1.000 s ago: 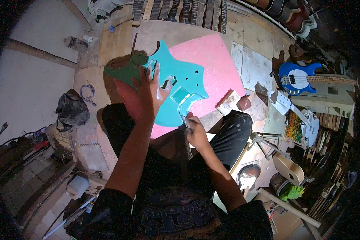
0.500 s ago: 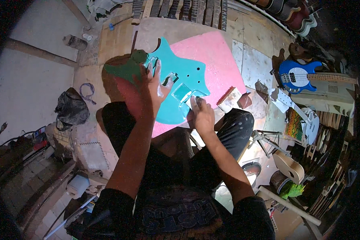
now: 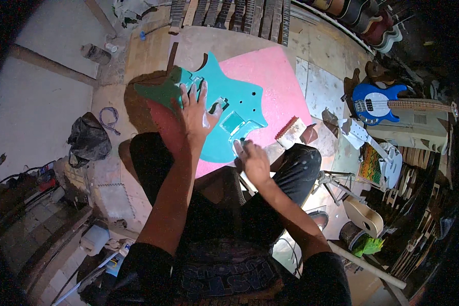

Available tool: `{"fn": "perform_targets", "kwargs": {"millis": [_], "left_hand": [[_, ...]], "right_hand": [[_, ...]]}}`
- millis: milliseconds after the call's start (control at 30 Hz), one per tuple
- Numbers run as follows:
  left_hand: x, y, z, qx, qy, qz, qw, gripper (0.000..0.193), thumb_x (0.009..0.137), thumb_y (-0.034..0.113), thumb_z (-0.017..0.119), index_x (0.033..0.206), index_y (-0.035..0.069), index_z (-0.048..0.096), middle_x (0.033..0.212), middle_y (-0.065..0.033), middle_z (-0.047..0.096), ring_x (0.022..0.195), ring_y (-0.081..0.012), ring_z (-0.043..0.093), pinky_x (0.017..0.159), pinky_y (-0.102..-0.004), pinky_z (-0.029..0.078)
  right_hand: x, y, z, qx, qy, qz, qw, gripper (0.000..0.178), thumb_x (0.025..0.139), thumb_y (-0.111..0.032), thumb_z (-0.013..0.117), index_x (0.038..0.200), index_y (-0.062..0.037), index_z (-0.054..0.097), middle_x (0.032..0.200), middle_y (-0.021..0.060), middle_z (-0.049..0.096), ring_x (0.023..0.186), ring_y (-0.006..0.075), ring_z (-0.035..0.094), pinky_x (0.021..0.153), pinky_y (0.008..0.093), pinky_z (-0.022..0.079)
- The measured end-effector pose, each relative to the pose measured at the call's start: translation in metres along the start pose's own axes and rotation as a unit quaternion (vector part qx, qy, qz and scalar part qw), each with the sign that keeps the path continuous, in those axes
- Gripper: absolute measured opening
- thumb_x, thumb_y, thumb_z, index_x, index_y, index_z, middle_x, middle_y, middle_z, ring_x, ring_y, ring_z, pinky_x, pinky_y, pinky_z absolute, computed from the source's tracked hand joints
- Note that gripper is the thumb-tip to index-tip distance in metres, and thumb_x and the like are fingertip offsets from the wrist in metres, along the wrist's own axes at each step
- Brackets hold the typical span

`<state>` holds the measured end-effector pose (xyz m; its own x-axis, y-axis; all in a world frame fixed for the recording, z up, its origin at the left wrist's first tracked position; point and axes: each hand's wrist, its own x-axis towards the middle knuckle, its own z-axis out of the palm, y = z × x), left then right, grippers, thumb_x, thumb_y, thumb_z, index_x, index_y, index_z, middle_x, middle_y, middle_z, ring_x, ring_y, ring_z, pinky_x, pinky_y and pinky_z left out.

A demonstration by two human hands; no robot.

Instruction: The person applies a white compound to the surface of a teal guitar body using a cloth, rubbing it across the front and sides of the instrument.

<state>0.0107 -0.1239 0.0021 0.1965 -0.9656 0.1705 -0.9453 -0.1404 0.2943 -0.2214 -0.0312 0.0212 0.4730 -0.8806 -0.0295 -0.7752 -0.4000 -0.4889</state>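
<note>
A turquoise electric guitar body (image 3: 228,89) lies across a pink board (image 3: 283,81) in front of me. It has routed cavities and several small holes. My left hand (image 3: 195,109) rests flat on it, fingers spread, beside the cavities near the neck end. Whitish dust coats the fingertips. At the body's near right edge, by the control cavity, is my right hand (image 3: 254,160). Its fingers are bent together and slightly blurred, pressing on the edge. What they hold, if anything, is hidden.
A sheet of sandpaper-like material with a toothed edge (image 3: 289,131) lies right of the board. Guitar necks (image 3: 234,15) line the far edge. A blue bass guitar (image 3: 377,104) and a white neck (image 3: 359,133) are at right. A black bag (image 3: 89,138) sits at left.
My right hand has slid down and slightly left along the guitar body's near edge. My left hand stays flat on the body. The view has shifted slightly.
</note>
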Motion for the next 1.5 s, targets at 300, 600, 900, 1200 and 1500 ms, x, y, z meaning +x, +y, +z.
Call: {"fn": "perform_targets", "kwargs": {"millis": [300, 600, 900, 1200, 1500], "left_hand": [[0.001, 0.009, -0.013, -0.016, -0.011, -0.006, 1.000, 0.084, 0.083, 0.043, 0.076, 0.155, 0.015, 0.046, 0.153, -0.0225, 0.048, 0.151, -0.0495, 0.027, 0.119, -0.0596, 0.033], [0.001, 0.008, -0.013, -0.003, -0.027, -0.004, 1.000, 0.084, 0.084, 0.043, 0.076, 0.156, 0.015, 0.044, 0.154, -0.0218, 0.047, 0.151, -0.0499, 0.027, 0.118, -0.0615, 0.033], [0.001, 0.010, -0.013, 0.001, -0.048, -0.018, 0.999, 0.086, 0.085, 0.044, 0.076, 0.158, 0.017, 0.041, 0.158, -0.0206, 0.042, 0.154, -0.0454, 0.023, 0.117, -0.0662, 0.031], [0.001, 0.009, -0.011, 0.000, -0.041, -0.024, 0.999, 0.085, 0.086, 0.047, 0.074, 0.159, 0.020, 0.040, 0.160, -0.0163, 0.041, 0.156, -0.0413, 0.020, 0.114, -0.0697, 0.033], [0.003, 0.013, -0.016, 0.007, -0.056, -0.034, 0.998, 0.085, 0.086, 0.049, 0.072, 0.159, 0.020, 0.039, 0.160, -0.0156, 0.041, 0.156, -0.0403, 0.020, 0.115, -0.0722, 0.027]], "right_hand": [[-0.001, 0.004, 0.010, -0.037, 0.044, -0.067, 0.996, 0.063, 0.076, -0.008, 0.075, 0.138, -0.0143, 0.065, 0.124, 0.0127, 0.063, 0.093, 0.0334, 0.060, 0.075, 0.0440, 0.050], [-0.006, -0.008, 0.017, -0.008, 0.030, 0.014, 0.999, 0.056, 0.085, -0.003, 0.062, 0.139, -0.0170, 0.066, 0.122, 0.0098, 0.065, 0.089, 0.0320, 0.062, 0.077, 0.0440, 0.053], [0.002, -0.005, 0.011, -0.033, 0.082, -0.080, 0.993, 0.054, 0.076, -0.006, 0.073, 0.130, -0.0087, 0.069, 0.120, 0.0106, 0.063, 0.087, 0.0316, 0.062, 0.070, 0.0477, 0.050], [-0.006, -0.013, 0.011, 0.002, 0.049, 0.025, 0.998, 0.032, 0.097, -0.017, 0.066, 0.127, -0.0060, 0.065, 0.118, 0.0154, 0.067, 0.090, 0.0351, 0.064, 0.081, 0.0484, 0.053], [-0.018, -0.015, 0.016, -0.006, 0.077, 0.009, 0.997, 0.038, 0.097, -0.022, 0.065, 0.132, -0.0102, 0.062, 0.108, 0.0198, 0.071, 0.096, 0.0399, 0.067, 0.078, 0.0527, 0.052]]}}
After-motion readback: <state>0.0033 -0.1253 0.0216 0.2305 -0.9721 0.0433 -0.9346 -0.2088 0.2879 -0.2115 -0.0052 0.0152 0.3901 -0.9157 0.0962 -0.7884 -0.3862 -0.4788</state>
